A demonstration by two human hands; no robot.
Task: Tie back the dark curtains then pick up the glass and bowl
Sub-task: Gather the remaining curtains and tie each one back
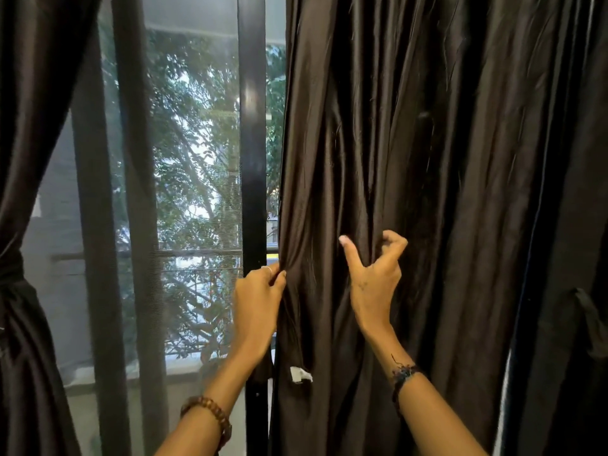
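Screened window (194, 179), trees beyond; left curtain (23, 291) looks already tied. Right curtain (444, 192) hangs loose beside the black frame (252, 126). Left hand (258, 299) pinches its edge; right hand (373, 278) bunches folds, thumb up.

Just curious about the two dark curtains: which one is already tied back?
The left curtain: it is cinched in at the waist by a tie. The right curtain hangs loose, with the left hand and right hand gripping its folds.
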